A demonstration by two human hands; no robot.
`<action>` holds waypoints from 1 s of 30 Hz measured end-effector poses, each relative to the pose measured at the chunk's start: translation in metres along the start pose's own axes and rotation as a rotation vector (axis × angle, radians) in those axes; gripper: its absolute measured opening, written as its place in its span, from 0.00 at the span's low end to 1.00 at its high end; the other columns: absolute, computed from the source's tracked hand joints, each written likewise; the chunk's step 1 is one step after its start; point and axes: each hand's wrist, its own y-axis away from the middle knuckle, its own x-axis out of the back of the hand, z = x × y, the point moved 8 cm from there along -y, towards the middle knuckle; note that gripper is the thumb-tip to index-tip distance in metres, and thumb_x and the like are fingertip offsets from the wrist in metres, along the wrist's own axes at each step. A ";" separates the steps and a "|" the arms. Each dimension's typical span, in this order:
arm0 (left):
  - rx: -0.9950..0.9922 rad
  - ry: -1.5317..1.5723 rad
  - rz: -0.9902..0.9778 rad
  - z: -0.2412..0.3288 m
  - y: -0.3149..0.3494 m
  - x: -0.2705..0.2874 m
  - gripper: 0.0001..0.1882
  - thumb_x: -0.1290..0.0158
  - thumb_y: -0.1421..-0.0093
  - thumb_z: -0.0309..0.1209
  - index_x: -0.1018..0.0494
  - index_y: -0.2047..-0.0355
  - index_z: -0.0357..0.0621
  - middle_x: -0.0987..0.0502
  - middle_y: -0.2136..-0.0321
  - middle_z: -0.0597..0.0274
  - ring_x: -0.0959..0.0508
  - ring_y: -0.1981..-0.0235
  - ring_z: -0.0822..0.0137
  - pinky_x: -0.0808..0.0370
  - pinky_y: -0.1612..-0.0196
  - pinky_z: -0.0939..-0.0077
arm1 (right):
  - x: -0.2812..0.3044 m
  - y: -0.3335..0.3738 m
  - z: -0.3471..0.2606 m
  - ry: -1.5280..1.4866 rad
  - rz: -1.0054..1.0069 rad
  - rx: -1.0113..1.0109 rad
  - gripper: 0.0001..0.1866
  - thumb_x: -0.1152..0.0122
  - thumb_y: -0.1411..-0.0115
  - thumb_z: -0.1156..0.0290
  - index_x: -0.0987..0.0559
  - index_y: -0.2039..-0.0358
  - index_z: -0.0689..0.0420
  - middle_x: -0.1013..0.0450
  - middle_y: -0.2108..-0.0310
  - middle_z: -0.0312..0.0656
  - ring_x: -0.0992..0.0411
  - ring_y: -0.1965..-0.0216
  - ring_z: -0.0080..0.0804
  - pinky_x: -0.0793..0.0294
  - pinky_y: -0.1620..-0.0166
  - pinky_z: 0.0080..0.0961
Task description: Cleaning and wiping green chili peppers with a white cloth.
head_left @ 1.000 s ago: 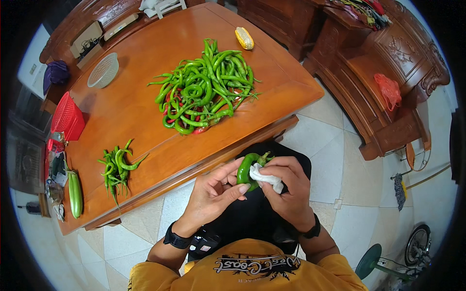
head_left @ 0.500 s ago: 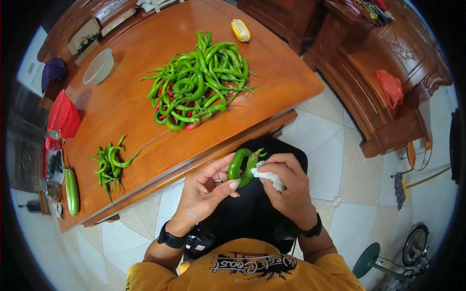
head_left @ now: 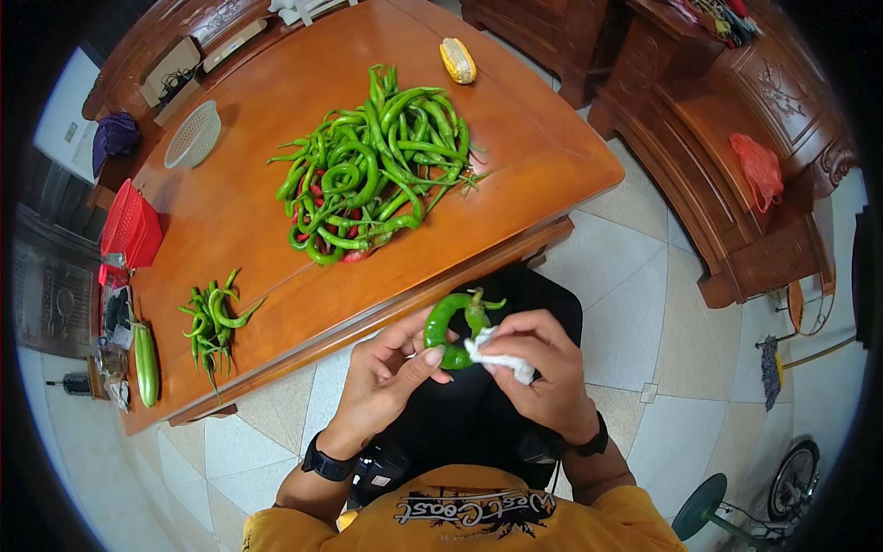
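Above my lap, my left hand (head_left: 394, 368) pinches a curled green chili pepper (head_left: 439, 328) between thumb and fingers. The pepper bends in a hook, its stem end upper right. My right hand (head_left: 543, 368) is closed on a crumpled white cloth or tissue (head_left: 508, 359), which touches the pepper's lower right curve. Beyond my hands, a large heap of green peppers (head_left: 377, 156), with some red ones among them, lies on the wooden table (head_left: 276, 285). A smaller group of green peppers (head_left: 215, 317) sits at the left near the table's front edge.
A long green gourd-like vegetable (head_left: 145, 363), a red basket (head_left: 131, 225) and a pale oval basket (head_left: 193, 134) stand along the left side. An ear of corn (head_left: 457, 62) lies at the far edge. To the right is a carved wooden bench (head_left: 699, 166) with a red plastic bag (head_left: 757, 170).
The white cloth has slid down along the pepper toward its lower curve. My left hand has turned the pepper slightly, opening its hook to the right. The view has shifted a little.
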 end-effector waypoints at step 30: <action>0.109 0.044 -0.154 -0.011 -0.006 -0.004 0.19 0.52 0.38 0.23 0.35 0.46 0.34 0.25 0.58 0.58 0.25 0.64 0.74 0.25 0.63 0.82 | -0.011 0.004 0.034 -0.154 -0.179 -0.171 0.13 0.38 0.53 0.81 0.26 0.65 0.65 0.29 0.62 0.47 0.28 0.64 0.32 0.30 0.63 0.22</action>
